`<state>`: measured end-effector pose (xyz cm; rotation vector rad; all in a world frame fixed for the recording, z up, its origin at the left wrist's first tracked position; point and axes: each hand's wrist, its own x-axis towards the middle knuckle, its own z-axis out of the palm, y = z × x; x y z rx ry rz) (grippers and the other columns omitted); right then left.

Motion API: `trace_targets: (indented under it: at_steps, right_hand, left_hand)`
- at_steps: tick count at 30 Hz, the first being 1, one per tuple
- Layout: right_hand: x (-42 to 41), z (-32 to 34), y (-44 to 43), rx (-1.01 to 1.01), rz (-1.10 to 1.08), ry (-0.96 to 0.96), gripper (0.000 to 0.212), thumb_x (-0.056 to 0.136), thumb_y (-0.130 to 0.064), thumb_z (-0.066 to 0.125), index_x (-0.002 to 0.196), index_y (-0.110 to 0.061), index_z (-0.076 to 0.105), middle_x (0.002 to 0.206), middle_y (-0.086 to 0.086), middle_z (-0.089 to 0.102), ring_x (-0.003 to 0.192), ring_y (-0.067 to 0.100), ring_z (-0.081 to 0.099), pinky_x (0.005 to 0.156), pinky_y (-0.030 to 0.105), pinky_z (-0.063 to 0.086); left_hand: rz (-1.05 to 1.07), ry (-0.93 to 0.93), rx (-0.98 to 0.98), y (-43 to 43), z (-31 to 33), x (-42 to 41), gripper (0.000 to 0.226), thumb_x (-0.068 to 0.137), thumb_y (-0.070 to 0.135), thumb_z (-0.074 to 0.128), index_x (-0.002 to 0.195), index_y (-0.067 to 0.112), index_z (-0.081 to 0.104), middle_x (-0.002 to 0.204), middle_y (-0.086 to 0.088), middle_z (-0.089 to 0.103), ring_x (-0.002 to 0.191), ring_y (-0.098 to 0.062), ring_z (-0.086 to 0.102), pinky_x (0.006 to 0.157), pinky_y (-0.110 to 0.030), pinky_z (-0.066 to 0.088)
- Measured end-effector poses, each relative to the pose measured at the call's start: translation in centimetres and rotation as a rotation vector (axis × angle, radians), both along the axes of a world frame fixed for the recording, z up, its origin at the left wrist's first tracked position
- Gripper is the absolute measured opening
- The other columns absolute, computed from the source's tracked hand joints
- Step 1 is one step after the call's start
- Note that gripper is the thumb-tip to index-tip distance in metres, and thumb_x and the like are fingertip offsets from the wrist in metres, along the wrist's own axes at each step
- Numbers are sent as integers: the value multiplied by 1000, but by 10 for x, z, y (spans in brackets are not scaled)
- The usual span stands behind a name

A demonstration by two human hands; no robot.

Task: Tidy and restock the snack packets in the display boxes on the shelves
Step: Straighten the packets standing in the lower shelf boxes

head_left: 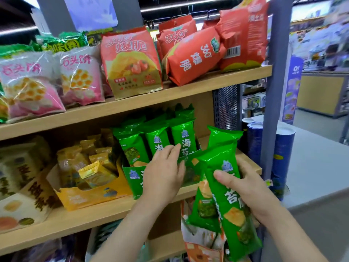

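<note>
A green display box (132,178) stands on the middle shelf (94,214) with several green seaweed snack packets (156,140) upright in it. My left hand (163,173) lies flat against the box front and the packets, fingers spread and closed on nothing. My right hand (243,184) grips a bunch of long green packets (226,186) just right of the box, in front of the shelf edge. The bunch tilts, its tops pointing toward the shelf.
A yellow display box (90,193) of yellow packets sits left of the green one. Red and pink bags (130,61) fill the top shelf. A grey upright post (272,91) and blue tubes (255,140) stand at the right. An orange box (202,246) sits below.
</note>
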<state>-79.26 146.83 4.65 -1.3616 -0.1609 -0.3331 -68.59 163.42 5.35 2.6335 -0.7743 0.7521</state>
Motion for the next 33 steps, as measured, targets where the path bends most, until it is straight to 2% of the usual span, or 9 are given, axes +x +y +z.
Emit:
trace_targets:
  at_steps: [3, 9, 15, 18, 20, 24, 27, 30, 33]
  right_hand:
    - [-1, 2, -13, -77, -44, 28, 30, 68, -30, 86, 91, -44, 72, 97, -5, 76, 86, 15, 73, 69, 27, 58]
    - [4, -4, -26, -49, -98, 57, 62, 45, -62, 86, 102, -41, 70, 109, -1, 74, 97, 21, 72, 76, 37, 56]
    - [1, -4, -29, -10, -91, -24, 65, 42, -69, 85, 98, -39, 72, 105, 1, 75, 91, 20, 73, 67, 28, 58]
    - [-2, 2, -35, -4, -50, -56, 63, 43, -65, 88, 98, -37, 73, 103, 2, 75, 90, 21, 73, 66, 26, 57]
    - [-4, 5, -39, -6, -13, -68, 63, 43, -64, 89, 97, -35, 74, 102, 3, 75, 90, 21, 73, 67, 27, 57]
    - [-1, 14, -38, 27, 91, -96, 70, 45, -60, 90, 104, -25, 73, 107, 11, 74, 94, 27, 72, 73, 34, 59]
    - [6, 29, -25, -47, 181, -99, 66, 50, -58, 89, 105, -26, 73, 108, 9, 73, 95, 25, 71, 72, 32, 57]
    - [11, 45, -24, -81, 105, -175, 57, 49, -59, 89, 98, -36, 73, 104, 0, 75, 94, 17, 72, 74, 28, 56]
    - [18, 60, -42, 155, -81, -306, 56, 50, -46, 92, 100, -29, 72, 104, -1, 74, 99, 18, 70, 77, 33, 58]
  left_hand:
    - [85, -58, 266, -1, -7, 12, 44, 102, 43, 35, 141, 23, 42, 124, 5, 59, 115, -19, 41, 85, -30, 41]
    - [-178, -103, -108, 9, -18, 25, 13, 79, 14, 78, 92, 12, 77, 72, 3, 65, 74, -16, 37, 62, -28, 31]
    - [-187, -137, -98, -20, -23, 25, 8, 73, 10, 82, 75, 10, 75, 62, 0, 64, 65, -23, 46, 54, -34, 44]
    - [-177, -121, -70, -39, -16, 22, 9, 87, 15, 70, 79, 11, 73, 69, -4, 66, 71, -25, 48, 70, -39, 50]
    - [-234, 75, -242, -38, -3, 10, 18, 98, 23, 57, 104, 17, 73, 97, -1, 72, 92, -22, 58, 91, -37, 48]
    - [-591, 732, -336, -18, 23, -30, 58, 89, 52, 53, 140, 26, 47, 125, 14, 61, 117, 0, 56, 101, -26, 46]
    - [-744, 1008, -422, -7, 30, -42, 53, 87, 31, 61, 137, 23, 44, 126, 14, 64, 118, -3, 58, 97, -21, 47]
    - [-574, 745, -556, 7, 39, -37, 43, 85, 19, 73, 122, 27, 53, 108, 22, 69, 100, 1, 65, 82, -15, 49]
    - [-400, 418, -501, 27, 48, -25, 45, 76, 24, 80, 111, 32, 52, 94, 20, 67, 82, -2, 65, 71, -25, 52]
